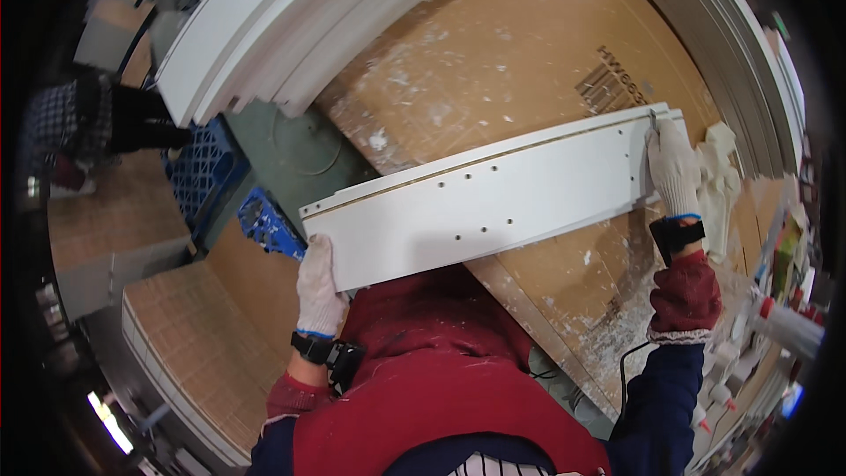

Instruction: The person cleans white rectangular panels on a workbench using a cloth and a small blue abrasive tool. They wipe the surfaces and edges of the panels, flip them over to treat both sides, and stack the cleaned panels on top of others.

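A long white drawer-style panel (546, 181) spans the middle of the view, tilted up toward the right. Small round holes dot its face, and a groove showing bare board runs along its far edge. In a white knit glove, my left hand (319, 286) grips the panel's near left corner. My right hand (674, 163), gloved the same way, is closed around the right end. Both hands hold the panel above the cardboard-covered bench (493, 44). Fingers behind the panel are hidden.
Stacked white panels (264, 35) stand far left, and another stack (731, 44) far right. A crumpled pale glove or cloth (721, 181) lies beside my right hand. Bottles (789, 326) crowd the right edge. A blue pallet (204, 176), a blue plastic object (267, 222) and another person (97, 119) are left.
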A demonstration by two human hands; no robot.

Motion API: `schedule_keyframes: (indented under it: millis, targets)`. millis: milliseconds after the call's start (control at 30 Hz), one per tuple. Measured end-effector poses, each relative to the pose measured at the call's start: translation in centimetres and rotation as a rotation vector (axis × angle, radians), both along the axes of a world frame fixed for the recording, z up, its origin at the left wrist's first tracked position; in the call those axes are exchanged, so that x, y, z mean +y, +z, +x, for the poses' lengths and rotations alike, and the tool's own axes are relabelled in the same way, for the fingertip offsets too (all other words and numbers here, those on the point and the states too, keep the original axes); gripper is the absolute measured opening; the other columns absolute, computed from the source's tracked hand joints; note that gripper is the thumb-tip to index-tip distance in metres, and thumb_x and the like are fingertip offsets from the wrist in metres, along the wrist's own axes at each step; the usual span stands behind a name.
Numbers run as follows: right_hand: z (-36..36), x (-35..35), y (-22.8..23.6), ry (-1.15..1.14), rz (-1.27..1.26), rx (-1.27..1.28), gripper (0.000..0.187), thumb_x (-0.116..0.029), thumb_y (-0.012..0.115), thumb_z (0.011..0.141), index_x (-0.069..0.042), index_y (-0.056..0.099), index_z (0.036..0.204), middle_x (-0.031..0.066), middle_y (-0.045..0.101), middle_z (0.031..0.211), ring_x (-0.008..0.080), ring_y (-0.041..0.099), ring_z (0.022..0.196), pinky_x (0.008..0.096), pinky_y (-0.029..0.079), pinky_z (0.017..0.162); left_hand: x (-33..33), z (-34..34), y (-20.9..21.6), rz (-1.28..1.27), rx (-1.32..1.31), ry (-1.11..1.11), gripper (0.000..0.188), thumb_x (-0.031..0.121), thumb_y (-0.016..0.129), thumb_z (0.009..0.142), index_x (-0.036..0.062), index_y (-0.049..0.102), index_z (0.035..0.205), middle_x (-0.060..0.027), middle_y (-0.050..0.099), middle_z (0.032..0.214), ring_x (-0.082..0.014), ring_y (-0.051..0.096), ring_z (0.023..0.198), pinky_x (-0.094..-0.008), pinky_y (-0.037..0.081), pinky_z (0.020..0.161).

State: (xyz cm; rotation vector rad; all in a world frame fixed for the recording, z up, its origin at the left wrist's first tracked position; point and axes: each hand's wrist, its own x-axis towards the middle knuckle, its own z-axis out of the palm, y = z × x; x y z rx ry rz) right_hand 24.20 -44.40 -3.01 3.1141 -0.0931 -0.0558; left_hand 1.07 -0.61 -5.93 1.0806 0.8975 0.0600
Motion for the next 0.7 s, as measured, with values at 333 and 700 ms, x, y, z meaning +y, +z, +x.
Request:
schedule_keyframes:
  millis: [333,700]
  targets:
    - [-8.4,19.9,-2.3,0.710,-0.115,-0.234,0.021,-0.016,0.054,0.089,-0.006,0.055,0.107,0.0085,0.060,0.073,0.0175,0.063,0.054,0.0304,0.051,0.045,0.4,-0.9,-1.7,0.288,-0.274,-0.394,0.047,0.042,0.044,0.098,0.0058,0.055,0.125,-0.0104,0.059,0.118,-0.0239,0.058,0.106,-0.0444,0.036,0.103]
    - [-14.4,31.6,-2.5,0.914,0.282,-0.205,0.032,-0.025,0.053,0.086,-0.006,0.058,0.112,0.0079,0.058,0.097,0.0210,0.060,0.078,0.0356,0.046,0.058,1.4,-1.3,-3.7,1.516,-0.202,-0.847,0.039,0.029,0.050,0.093,0.0061,0.056,0.124,-0.0109,0.056,0.120,-0.0306,0.051,0.109,-0.0565,0.025,0.105]
